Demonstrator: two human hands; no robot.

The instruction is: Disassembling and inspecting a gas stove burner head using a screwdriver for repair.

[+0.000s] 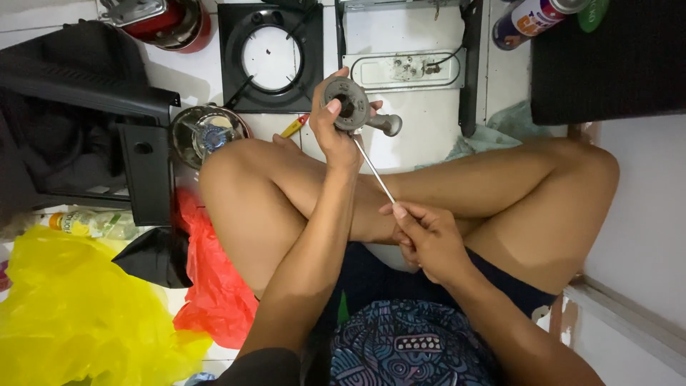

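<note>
Gripped in the left hand (336,136), a grey burner part (350,104) sits above the knees; the right hand (425,239) clamps a thin rod (373,170) into its centre hole. Probing step; next move needs steady alignment.

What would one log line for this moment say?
left hand: holds grey metal burner part | right hand: holds thin screwdriver, tip at the part | person: seated cross-legged on white tiled floor
</note>
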